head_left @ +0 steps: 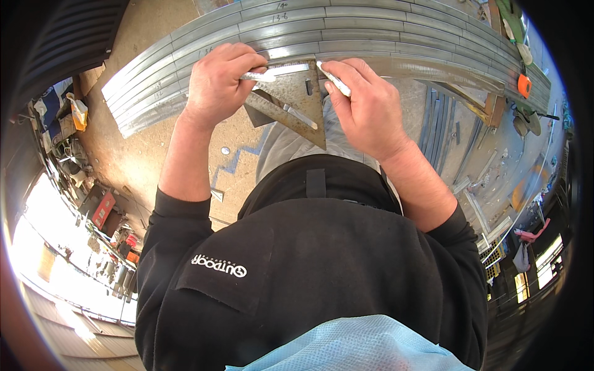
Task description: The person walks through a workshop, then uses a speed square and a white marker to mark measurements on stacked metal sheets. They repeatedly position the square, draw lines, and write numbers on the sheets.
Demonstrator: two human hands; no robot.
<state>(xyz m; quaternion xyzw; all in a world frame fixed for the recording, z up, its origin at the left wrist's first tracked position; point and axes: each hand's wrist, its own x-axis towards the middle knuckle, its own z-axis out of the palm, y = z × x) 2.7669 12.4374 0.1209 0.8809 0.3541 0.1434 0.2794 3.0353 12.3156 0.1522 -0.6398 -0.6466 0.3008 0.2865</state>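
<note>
Several long grey metal bars (247, 31) lie side by side across the top of the view, some with handwritten marks. A worn metal triangle square (314, 117) rests with its straight edge along the nearest bar, its point toward my body. My left hand (219, 83) is closed at the square's left end, with a short white printed stick (258, 77) sticking out from its fingers. My right hand (368, 108) pinches a white marker pen (337, 84); its tip is at the square's upper right corner, beside the bars. Whether the tip touches metal I cannot tell.
An orange tape measure (525, 86) hangs by the bars' right end. More thin metal lengths (438, 127) lie on the floor at right. Shelving with cluttered tools (105, 210) stands at left. A small round white disc (225, 150) lies on the brown floor.
</note>
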